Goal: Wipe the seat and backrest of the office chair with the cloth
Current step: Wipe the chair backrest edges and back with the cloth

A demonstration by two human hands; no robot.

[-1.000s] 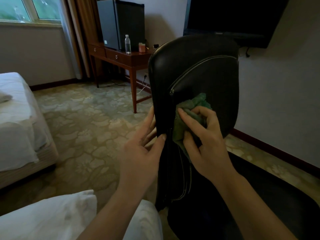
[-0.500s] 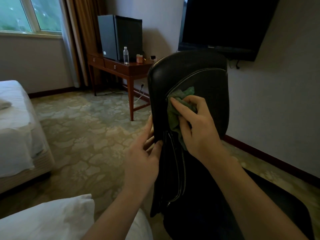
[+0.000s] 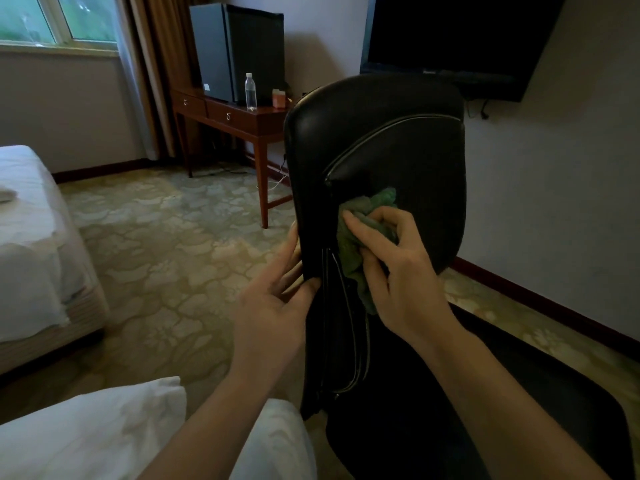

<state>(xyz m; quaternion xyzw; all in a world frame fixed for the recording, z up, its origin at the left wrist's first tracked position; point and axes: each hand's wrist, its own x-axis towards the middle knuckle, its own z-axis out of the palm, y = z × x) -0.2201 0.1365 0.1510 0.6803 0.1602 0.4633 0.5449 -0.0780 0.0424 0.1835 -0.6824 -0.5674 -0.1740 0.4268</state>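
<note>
Head view, one frame.

- Office chair: black backrest [image 3: 381,140] stands upright at centre, running up toward 12 o'clock. Seat [image 3: 398,441] is the dark mass at 5 o'clock, mostly in shadow.
- Cloth [image 3: 351,247]: green, bunched, pressed on the backrest's front face just right of the piping seam, close to frame centre. Part of it hangs below the palm.
- Right hand [image 3: 398,271]: fingers [image 3: 360,225] curled round the cloth and gripping it, holding it flat against the backrest.
- Left hand [image 3: 273,303]: at 7 o'clock of the cloth, on the backrest's left edge. Thumb on the front, the other fingers [image 3: 289,251] reaching behind the edge, nearly straight. It holds that edge and nothing else.
- The two hands sit near each other, not touching, with the seam between them.

Surroundings:
- Wooden surface [image 3: 249,116] at 11 o'clock carries a black mini fridge [image 3: 239,50], a clear water bottle [image 3: 250,91] and a small orange box [image 3: 279,98].
- Wall TV [image 3: 450,36] at 1 o'clock.
- Bed [image 3: 27,237] at 9 o'clock.
- White pillow [image 3: 104,438] at 7 o'clock.
- Patterned carpet [image 3: 173,254] between them.
</note>
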